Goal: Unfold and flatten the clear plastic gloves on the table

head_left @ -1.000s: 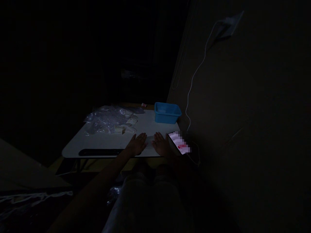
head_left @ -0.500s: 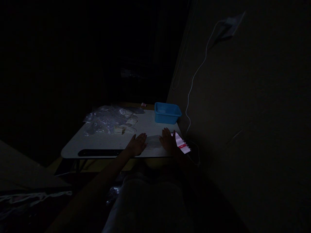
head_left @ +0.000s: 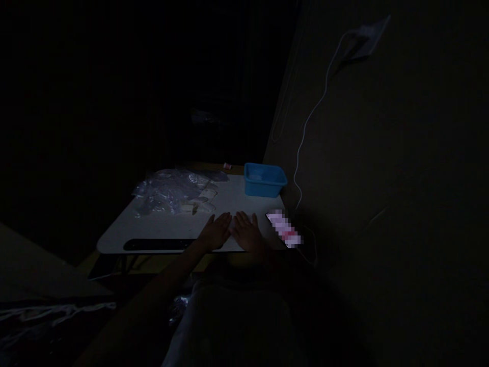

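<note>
My left hand point(head_left: 215, 232) lies flat, fingers stretched forward, near the front edge of the white table point(head_left: 156, 224). Close beside it, almost touching, my right hand point(head_left: 246, 232) is also flat with its thumb spread. Under and between the hands is a thin, pale, see-through sheet point(head_left: 232, 224), perhaps a plastic bag; most of it is covered by the right hand. To the right of my right hand rests a lit phone point(head_left: 281, 228). The room is very dark, so fine detail is lost.
Crumpled clear plastic bags point(head_left: 164, 191) pile up on the table's left. A blue plastic basin point(head_left: 263, 188) stands at the back right. Behind the table sits a small pink and white item point(head_left: 227, 166). A white cable point(head_left: 301, 140) hangs down the right wall from an outlet.
My right hand has slid left across the see-through sheet, away from the phone and up beside my left hand. The left hand has hardly moved. The phone is now fully uncovered.
</note>
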`<state>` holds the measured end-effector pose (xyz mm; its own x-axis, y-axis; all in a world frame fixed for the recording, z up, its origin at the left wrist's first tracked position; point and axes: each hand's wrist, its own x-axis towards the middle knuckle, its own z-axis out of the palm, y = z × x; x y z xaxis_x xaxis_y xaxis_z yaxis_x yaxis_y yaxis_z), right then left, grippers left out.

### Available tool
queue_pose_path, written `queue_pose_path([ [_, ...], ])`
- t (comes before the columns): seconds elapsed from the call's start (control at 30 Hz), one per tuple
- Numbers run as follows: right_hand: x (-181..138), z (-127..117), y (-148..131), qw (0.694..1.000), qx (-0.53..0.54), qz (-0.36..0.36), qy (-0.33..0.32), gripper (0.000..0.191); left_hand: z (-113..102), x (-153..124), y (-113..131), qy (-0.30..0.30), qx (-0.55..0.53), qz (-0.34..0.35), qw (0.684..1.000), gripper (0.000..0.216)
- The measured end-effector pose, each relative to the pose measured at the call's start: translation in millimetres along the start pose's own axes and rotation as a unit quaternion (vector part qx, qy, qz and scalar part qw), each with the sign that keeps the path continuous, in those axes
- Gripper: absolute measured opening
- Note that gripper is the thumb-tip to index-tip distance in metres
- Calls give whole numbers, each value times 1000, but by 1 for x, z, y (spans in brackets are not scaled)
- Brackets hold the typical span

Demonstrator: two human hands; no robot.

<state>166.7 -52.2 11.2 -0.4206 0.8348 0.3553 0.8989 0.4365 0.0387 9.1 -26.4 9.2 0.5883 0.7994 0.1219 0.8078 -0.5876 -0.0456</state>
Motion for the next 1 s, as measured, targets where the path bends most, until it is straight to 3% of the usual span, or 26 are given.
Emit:
queue_pose_path([
  [0.23, -7, 10, 26, 998, -41, 24, 46, 47, 2, 0, 1, 24, 2, -3, 1000, 50],
  [0.5, -14, 6, 50, 995, -63, 33, 65, 43, -5, -1, 3, -4, 2, -4, 1000, 52],
  [0.67, -13, 6, 64, 994, -72, 57, 63, 41, -1, -1, 2, 11, 1, -5, 1000, 50],
  [0.8, -9, -1, 60, 993, -66, 78, 61, 45, -1, -1, 1, 15, -1, -4, 1000, 50],
  [1.0, -4, -9, 36, 998, -14, 54, 24, 44, -5, -2, 2, 13, -6, -2, 1000, 51],
])
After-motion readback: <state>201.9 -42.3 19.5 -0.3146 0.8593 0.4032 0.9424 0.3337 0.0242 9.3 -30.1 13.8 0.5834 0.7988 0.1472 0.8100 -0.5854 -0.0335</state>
